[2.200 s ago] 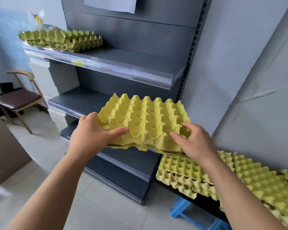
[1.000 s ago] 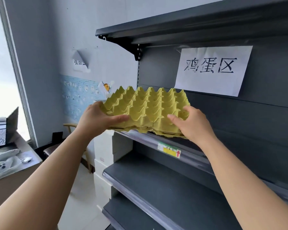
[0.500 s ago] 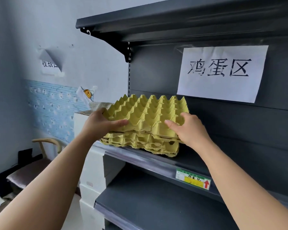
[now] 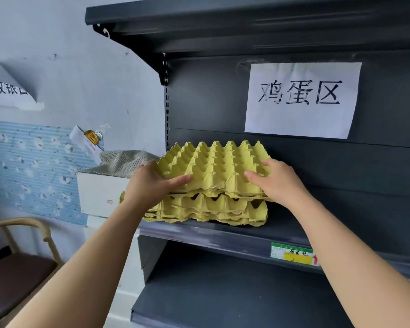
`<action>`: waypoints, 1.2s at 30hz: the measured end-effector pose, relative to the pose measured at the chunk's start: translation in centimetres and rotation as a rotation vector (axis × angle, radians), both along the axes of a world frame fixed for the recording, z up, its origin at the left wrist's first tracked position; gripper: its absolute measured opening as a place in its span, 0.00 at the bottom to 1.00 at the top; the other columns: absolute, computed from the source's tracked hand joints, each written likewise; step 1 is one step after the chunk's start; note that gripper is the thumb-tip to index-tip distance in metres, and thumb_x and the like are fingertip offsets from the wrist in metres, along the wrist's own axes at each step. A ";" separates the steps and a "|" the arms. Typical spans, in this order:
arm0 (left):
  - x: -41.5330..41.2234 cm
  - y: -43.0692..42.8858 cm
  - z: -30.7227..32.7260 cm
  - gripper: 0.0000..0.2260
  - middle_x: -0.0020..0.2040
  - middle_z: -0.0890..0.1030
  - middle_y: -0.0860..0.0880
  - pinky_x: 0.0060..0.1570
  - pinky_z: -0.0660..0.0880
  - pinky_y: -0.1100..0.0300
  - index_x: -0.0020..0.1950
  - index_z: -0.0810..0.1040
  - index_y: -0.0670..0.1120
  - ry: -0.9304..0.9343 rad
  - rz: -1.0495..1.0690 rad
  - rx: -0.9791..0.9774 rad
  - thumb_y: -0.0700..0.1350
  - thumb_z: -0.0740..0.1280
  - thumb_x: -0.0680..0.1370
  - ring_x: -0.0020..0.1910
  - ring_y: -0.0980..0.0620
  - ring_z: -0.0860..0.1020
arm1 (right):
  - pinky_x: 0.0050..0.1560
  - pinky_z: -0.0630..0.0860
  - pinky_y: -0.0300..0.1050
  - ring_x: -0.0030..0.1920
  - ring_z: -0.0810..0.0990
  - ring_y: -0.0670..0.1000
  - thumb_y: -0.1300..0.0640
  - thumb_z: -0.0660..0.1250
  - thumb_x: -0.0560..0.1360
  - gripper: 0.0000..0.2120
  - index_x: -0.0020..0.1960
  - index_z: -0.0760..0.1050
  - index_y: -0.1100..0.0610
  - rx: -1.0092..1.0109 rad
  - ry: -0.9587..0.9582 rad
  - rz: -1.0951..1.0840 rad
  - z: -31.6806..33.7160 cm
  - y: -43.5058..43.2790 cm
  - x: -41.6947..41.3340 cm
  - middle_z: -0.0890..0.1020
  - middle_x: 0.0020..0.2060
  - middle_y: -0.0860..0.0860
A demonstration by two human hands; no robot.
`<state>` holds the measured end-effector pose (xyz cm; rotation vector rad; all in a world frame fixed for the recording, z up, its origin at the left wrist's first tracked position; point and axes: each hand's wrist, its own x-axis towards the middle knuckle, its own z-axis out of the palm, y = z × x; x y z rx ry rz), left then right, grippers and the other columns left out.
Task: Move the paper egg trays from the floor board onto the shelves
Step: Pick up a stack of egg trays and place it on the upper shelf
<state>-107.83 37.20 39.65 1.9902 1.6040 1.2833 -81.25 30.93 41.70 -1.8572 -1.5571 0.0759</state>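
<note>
A yellow paper egg tray (image 4: pixel 214 168) is held level just above a stack of yellow egg trays (image 4: pixel 211 210) that sits at the left end of a dark grey shelf (image 4: pixel 223 235). My left hand (image 4: pixel 152 183) grips the tray's left front corner, thumb laid across its top. My right hand (image 4: pixel 275 179) grips the right front edge the same way. The tray's front rim lies on or just above the stack; contact cannot be told.
A white paper sign (image 4: pixel 302 99) hangs on the back panel above the shelf. A lower shelf (image 4: pixel 223 299) lies below, another shelf (image 4: pixel 223 17) above. White boxes (image 4: pixel 102 195) stand left of the rack, with a wooden chair (image 4: pixel 19 268) at bottom left.
Both hands carried the tray from the pile on the floor board up to the shelf and lowered it over the stack there. The view turned left and upward.
</note>
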 end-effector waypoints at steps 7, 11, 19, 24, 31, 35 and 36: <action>0.2 1.4 0.0 0.41 0.44 0.80 0.50 0.46 0.78 0.51 0.52 0.73 0.45 0.074 -0.011 -0.080 0.77 0.67 0.54 0.44 0.51 0.77 | 0.64 0.70 0.51 0.68 0.68 0.54 0.36 0.64 0.73 0.38 0.74 0.61 0.59 -0.043 -0.008 -0.020 -0.2 0.6 0.2 0.68 0.70 0.54; 0.1 1.8 -0.4 0.48 0.51 0.79 0.49 0.50 0.78 0.48 0.58 0.73 0.46 0.140 -0.008 -0.068 0.81 0.63 0.52 0.50 0.48 0.77 | 0.63 0.69 0.49 0.68 0.69 0.54 0.34 0.62 0.73 0.40 0.74 0.61 0.59 -0.091 -0.037 -0.025 -0.8 0.9 0.4 0.67 0.71 0.55; 0.0 1.6 -0.4 0.49 0.62 0.72 0.45 0.55 0.74 0.48 0.66 0.70 0.47 0.288 0.057 -0.063 0.81 0.58 0.58 0.59 0.43 0.74 | 0.56 0.72 0.49 0.65 0.71 0.54 0.31 0.59 0.72 0.39 0.73 0.63 0.56 -0.073 -0.200 -0.111 -0.3 0.8 0.0 0.69 0.69 0.53; 1.6 -0.6 0.4 0.32 0.67 0.72 0.47 0.64 0.66 0.47 0.68 0.71 0.45 0.364 0.091 0.292 0.66 0.63 0.73 0.66 0.42 0.69 | 0.60 0.69 0.47 0.66 0.70 0.52 0.40 0.61 0.76 0.29 0.70 0.68 0.56 0.048 -0.262 -0.065 0.6 -1.7 -0.4 0.70 0.69 0.50; 8.0 -6.3 -1.6 0.23 0.53 0.82 0.47 0.50 0.76 0.49 0.55 0.82 0.44 0.366 -0.244 0.509 0.60 0.61 0.74 0.50 0.42 0.79 | 0.57 0.70 0.42 0.49 0.77 0.45 0.43 0.61 0.77 0.23 0.70 0.69 0.50 0.031 -0.284 -0.122 -0.9 -9.5 1.7 0.70 0.69 0.44; 13.6 -10.2 -4.0 0.21 0.51 0.83 0.47 0.47 0.77 0.49 0.54 0.82 0.44 0.342 -0.449 0.499 0.58 0.62 0.73 0.48 0.42 0.80 | 0.63 0.68 0.43 0.56 0.76 0.47 0.44 0.61 0.77 0.23 0.70 0.69 0.50 -0.032 -0.266 -0.235 -3.6 -15.7 5.4 0.69 0.70 0.44; 15.3 -11.2 -4.6 0.21 0.50 0.83 0.47 0.47 0.77 0.50 0.54 0.82 0.44 0.348 -0.500 0.496 0.58 0.62 0.73 0.48 0.42 0.80 | 0.64 0.68 0.43 0.61 0.75 0.47 0.45 0.62 0.77 0.23 0.70 0.69 0.50 -0.044 -0.260 -0.262 -4.4 -17.5 6.6 0.70 0.69 0.44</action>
